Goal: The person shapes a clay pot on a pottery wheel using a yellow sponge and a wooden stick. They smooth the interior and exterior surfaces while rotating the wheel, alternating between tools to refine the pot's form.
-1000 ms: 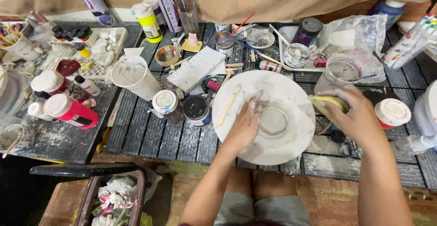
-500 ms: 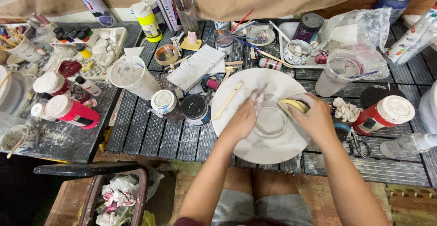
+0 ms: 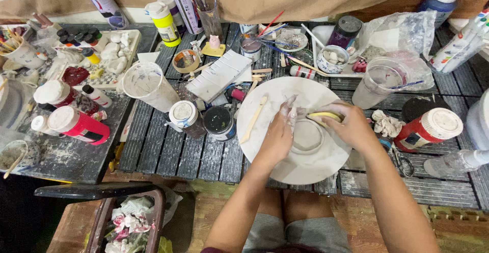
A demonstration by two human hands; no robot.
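Note:
A round white board (image 3: 265,146) lies on the slatted dark table in front of me. On its middle sits a flat grey clay disc (image 3: 308,138). My left hand (image 3: 279,133), smeared with clay, rests on the disc's left rim with fingers pointing up. My right hand (image 3: 349,125) grips a yellow sponge (image 3: 325,115) at the disc's upper right edge. A pale wooden modelling stick (image 3: 253,119) lies on the board's left part, untouched.
Left of the board stand a dark open paint pot (image 3: 219,122), a white-lidded jar (image 3: 183,115) and a white cup (image 3: 147,85). A red bottle (image 3: 428,129) and a clear water cup (image 3: 379,82) sit right. A bin (image 3: 127,222) stands below left.
My right hand came in from the right side of the table to the clay disc, carrying the yellow sponge. My left hand stayed on the disc's left edge.

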